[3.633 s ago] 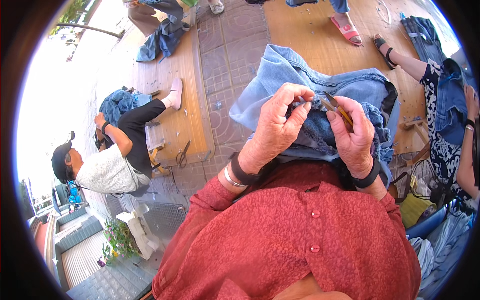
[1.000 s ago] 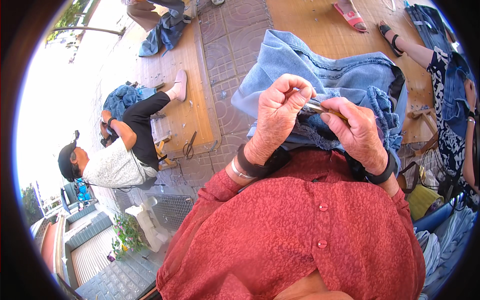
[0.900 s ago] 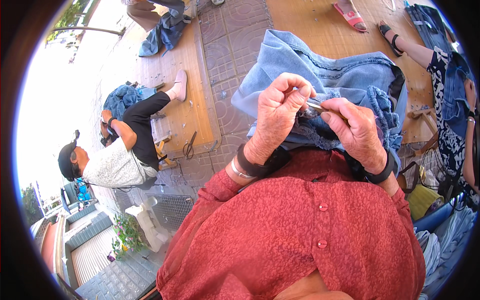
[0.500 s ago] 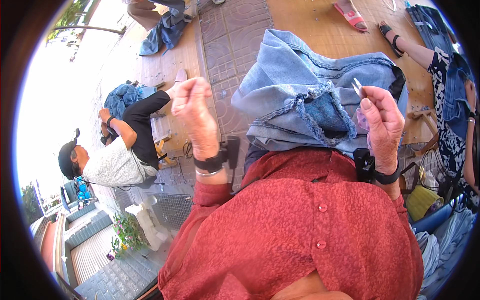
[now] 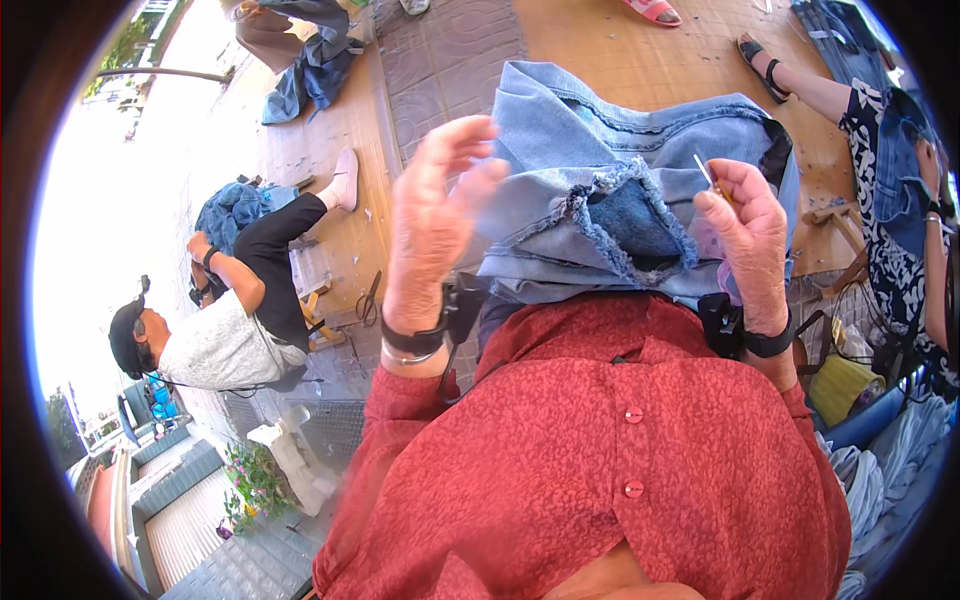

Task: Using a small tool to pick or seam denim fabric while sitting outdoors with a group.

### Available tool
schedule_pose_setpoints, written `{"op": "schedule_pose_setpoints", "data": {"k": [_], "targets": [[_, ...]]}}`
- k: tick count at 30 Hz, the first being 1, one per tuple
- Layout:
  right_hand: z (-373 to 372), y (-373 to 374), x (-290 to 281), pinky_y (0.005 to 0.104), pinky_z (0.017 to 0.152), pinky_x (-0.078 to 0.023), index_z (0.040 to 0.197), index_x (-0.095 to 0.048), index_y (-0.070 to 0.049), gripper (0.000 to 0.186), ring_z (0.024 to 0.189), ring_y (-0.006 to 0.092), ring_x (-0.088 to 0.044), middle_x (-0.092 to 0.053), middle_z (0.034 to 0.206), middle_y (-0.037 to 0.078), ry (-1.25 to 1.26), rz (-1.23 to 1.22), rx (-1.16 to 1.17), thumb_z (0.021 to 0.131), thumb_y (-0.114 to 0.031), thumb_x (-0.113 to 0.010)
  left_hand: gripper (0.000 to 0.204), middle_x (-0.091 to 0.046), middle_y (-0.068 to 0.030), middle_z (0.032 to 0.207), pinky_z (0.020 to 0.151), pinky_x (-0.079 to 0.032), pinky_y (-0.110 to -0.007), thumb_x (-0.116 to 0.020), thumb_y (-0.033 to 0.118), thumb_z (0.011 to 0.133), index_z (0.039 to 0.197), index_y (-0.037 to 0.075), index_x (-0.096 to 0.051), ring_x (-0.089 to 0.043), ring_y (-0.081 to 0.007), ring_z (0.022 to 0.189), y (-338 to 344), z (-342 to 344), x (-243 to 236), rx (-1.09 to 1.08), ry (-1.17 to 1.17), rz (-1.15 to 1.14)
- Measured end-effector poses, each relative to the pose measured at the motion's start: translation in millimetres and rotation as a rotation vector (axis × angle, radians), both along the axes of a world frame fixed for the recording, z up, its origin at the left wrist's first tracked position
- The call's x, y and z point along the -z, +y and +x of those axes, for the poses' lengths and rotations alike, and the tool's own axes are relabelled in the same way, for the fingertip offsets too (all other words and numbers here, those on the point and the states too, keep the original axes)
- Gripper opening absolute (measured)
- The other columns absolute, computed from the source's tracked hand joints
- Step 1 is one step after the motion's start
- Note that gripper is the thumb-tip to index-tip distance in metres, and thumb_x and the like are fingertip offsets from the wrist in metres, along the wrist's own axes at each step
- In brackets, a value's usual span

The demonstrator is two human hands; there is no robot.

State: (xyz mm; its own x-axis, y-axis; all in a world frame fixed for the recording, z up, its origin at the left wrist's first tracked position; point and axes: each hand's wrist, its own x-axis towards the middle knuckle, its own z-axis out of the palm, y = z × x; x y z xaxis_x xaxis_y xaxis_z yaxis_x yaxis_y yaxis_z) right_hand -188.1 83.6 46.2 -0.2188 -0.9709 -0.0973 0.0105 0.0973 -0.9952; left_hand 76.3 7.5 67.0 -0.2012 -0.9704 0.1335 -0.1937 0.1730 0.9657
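Observation:
Pale blue denim clothing [image 5: 550, 125] lies bunched across my lap, with a frayed-edged opening [image 5: 640, 215] facing up that shows darker blue fabric inside. My right hand [image 5: 752, 225] is closed above its right side. Between thumb and fingers it pinches a small pointed metal tool [image 5: 704, 172]; its slim silver tip points up and away, and its lower part is hidden in my grip. My left hand [image 5: 440, 215] is raised at the denim's left edge. Its fingers are spread and somewhat blurred, and no object shows in them.
A seated person [image 5: 225, 330] at the left handles blue denim [image 5: 235, 212]. Scissors [image 5: 368, 300] lie near a low wooden stool [image 5: 322, 325]. At the right are another person's patterned clothing [image 5: 868, 200], a wooden stool [image 5: 848, 230] and a yellow-green bag [image 5: 842, 390].
My left hand has gone from a pinch to spread fingers and moved right, toward the denim. The tool in my right hand is turned so it looks thinner. The view has shifted slightly.

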Motion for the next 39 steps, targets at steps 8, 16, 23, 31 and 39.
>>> {"op": "schedule_pose_setpoints", "data": {"k": [8,16,23,31,39], "targets": [[6,-4,31,0.0217,0.067,-0.044,0.087,-0.051,0.0,0.026,0.073,0.0081,-0.052,-0.056,0.078,0.001,0.297,0.129,-0.203,0.073,-0.009,-0.07,0.033,-0.061,-0.0094,0.091,0.078,-0.043,-0.029,-0.066,0.017,0.075,0.103,0.002,-0.057,-0.056,-0.0167,0.085,-3,-61,19,0.384,-0.532,-0.204],[1,-1,14,0.0148,0.056,-0.037,0.087,-0.049,-0.008,0.017,0.065,0.0017,-0.047,-0.056,0.08,-0.001,-0.221,0.102,-0.109,0.076,0.004,-0.055,0.015,-0.061,-0.0002,0.087,0.072,-0.043,-0.021,-0.061,0.005,0.08,0.095,0.002,-0.06,-0.054,-0.0074,0.077,1,-42,23,0.171,0.473,0.526],[6,3,11,0.0142,0.055,-0.035,0.088,-0.048,-0.007,0.016,0.065,0.0009,-0.045,-0.056,0.082,-0.001,-0.232,0.086,-0.15,0.077,0.003,-0.055,0.006,-0.055,0.0055,0.078,0.067,-0.04,-0.017,-0.061,0.009,0.083,0.088,0.006,-0.059,-0.049,-0.0031,0.072,24,-43,21,0.123,0.569,0.567],[17,-13,-12,0.0169,0.063,-0.041,0.092,-0.048,-0.004,0.03,0.07,0.003,-0.048,-0.053,0.098,0.003,0.027,-0.235,-0.259,0.072,0.0,-0.07,0.008,-0.055,0.0057,0.076,0.065,-0.04,-0.018,-0.062,0.011,0.082,0.087,0.005,-0.058,-0.047,-0.0024,0.07,17,-51,19,0.172,0.471,0.515],[53,-24,-14,0.0296,0.065,-0.048,0.089,-0.052,-0.004,0.021,0.073,0.0195,-0.06,-0.057,0.082,0.01,0.457,-0.26,-0.2,0.072,-0.001,-0.064,0.014,-0.057,0.0011,0.075,0.068,-0.043,-0.024,-0.063,0.005,0.072,0.085,0.003,-0.06,-0.051,-0.0076,0.074,19,-48,31,0.168,0.127,0.247]]}}
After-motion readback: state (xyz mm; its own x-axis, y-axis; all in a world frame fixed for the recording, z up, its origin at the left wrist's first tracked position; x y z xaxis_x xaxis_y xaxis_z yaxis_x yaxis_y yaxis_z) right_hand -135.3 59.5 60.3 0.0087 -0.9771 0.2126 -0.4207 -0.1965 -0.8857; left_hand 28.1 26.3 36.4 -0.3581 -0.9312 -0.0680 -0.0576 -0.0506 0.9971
